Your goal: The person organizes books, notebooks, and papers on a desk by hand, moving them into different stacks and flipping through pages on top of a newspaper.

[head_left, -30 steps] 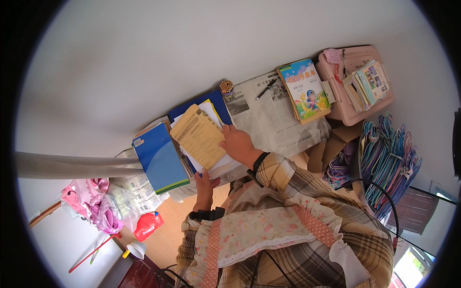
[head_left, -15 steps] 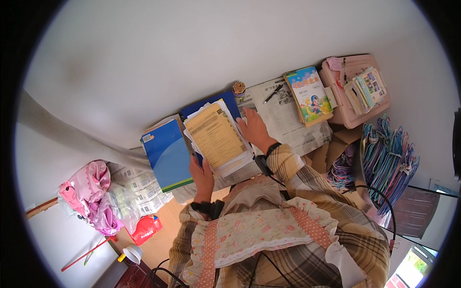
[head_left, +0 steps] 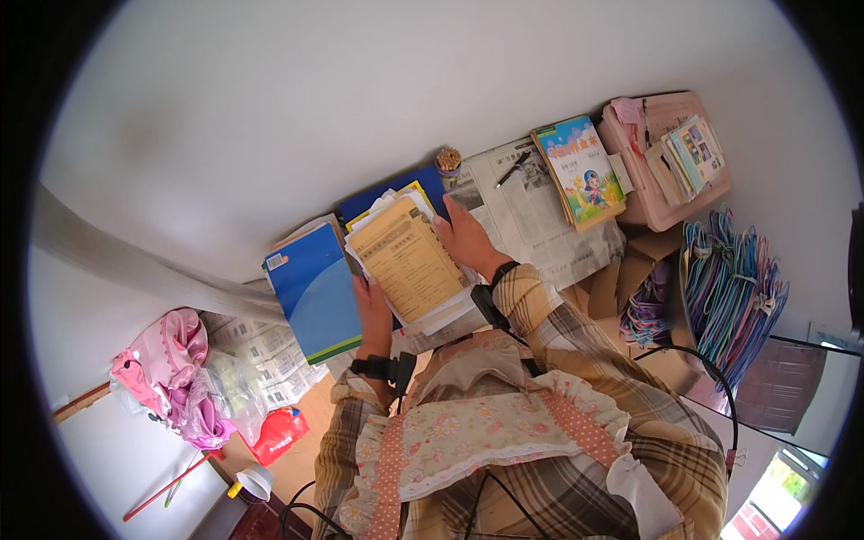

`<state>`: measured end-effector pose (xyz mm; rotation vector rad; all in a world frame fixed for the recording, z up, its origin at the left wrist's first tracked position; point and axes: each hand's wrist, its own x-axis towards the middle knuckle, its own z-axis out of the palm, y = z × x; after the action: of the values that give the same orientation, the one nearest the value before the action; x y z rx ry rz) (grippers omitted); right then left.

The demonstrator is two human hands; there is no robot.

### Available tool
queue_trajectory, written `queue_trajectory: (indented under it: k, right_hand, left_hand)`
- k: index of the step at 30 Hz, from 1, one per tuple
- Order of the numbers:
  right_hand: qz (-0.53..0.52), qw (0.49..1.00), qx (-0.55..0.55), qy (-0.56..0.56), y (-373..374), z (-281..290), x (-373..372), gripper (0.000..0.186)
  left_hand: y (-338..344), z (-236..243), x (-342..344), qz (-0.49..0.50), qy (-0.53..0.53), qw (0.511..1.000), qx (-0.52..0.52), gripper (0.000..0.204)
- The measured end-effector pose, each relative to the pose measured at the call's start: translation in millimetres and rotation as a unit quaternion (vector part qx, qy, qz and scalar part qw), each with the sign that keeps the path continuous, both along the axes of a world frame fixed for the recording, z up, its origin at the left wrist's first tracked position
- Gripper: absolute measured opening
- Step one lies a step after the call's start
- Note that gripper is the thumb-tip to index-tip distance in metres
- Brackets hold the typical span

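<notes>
A stack of papers with a yellowed printed sheet (head_left: 407,263) on top lies between my hands, its edges uneven. My left hand (head_left: 373,310) grips its lower left side, fingers partly hidden by the sheets. At the right edge, my right hand (head_left: 468,238) holds the stack with its thumb and fingers along the side. A dark blue folder (head_left: 389,192) shows beneath and behind the papers. Left of my left hand lies a blue book (head_left: 313,292) with a green lower border, on top of other books or papers.
Newspaper (head_left: 531,216) covers the table, with a black pen (head_left: 513,169) on it. A pencil cup (head_left: 448,162) stands by the wall. To the right are colourful booklets (head_left: 580,171), a pink box (head_left: 666,211) bearing small books, and bundled hangers (head_left: 733,292). Pink bags (head_left: 171,346) lie far left.
My right hand has come in against the right edge of the papers. The yellowed sheet and the stack under it have shifted slightly; more yellow edge shows at the top.
</notes>
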<state>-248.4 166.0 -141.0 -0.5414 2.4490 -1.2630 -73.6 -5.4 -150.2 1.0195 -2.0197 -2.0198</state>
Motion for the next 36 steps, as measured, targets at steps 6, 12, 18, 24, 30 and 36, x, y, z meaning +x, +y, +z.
queue_trajectory:
  k: [6,12,18,24,30,36]
  right_hand:
    - [0.045,0.999,0.005,0.028,-25,-3,7,0.059]
    - [0.072,0.996,-0.025,-0.037,3,1,-5,0.062]
    - [0.048,0.99,-0.055,-0.123,25,12,-19,0.064]
    - [0.088,0.995,0.037,0.024,-13,1,18,0.066]
    - [0.057,0.987,-0.074,-0.131,33,7,-10,0.068]
    - [0.087,0.988,-0.05,-0.119,22,14,-14,0.068]
  left_hand:
    - [7,28,-28,0.007,0.041,0.995,0.089,0.049]
    - [11,45,-14,-0.006,0.051,0.994,0.098,0.052]
    - [26,42,32,-0.019,-0.048,0.996,0.072,0.051]
    - [36,15,37,-0.047,-0.119,0.99,0.058,0.046]
    - [54,51,45,0.062,-0.151,0.958,0.238,0.065]
    - [71,42,43,0.112,-0.032,0.809,0.576,0.082]
